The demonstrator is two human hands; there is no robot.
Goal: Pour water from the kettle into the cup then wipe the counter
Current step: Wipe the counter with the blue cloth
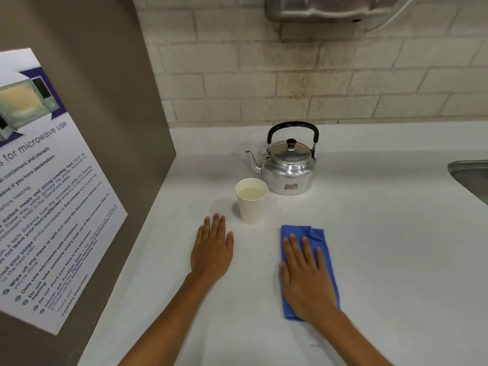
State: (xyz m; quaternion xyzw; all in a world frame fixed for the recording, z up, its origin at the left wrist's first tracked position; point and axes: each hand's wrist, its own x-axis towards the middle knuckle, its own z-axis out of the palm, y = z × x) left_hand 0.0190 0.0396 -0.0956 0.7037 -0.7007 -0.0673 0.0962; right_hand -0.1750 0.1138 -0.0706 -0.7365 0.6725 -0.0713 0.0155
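A silver kettle (287, 166) with a black handle stands upright on the white counter (369, 247), its spout pointing left. Just in front of it, a white paper cup (251, 200) holds water. A folded blue cloth (327, 249) lies flat on the counter to the right of the cup. My right hand (303, 270) rests palm down on the cloth, fingers spread. My left hand (212, 248) lies flat on the bare counter, left of the cup, a short gap from it, holding nothing.
A grey panel (111, 128) with a microwave-use poster (45, 180) walls off the left side. A steel sink edge (470, 175) shows at the far right. A brick wall (317, 75) backs the counter, with a metal dispenser (338, 7) mounted above.
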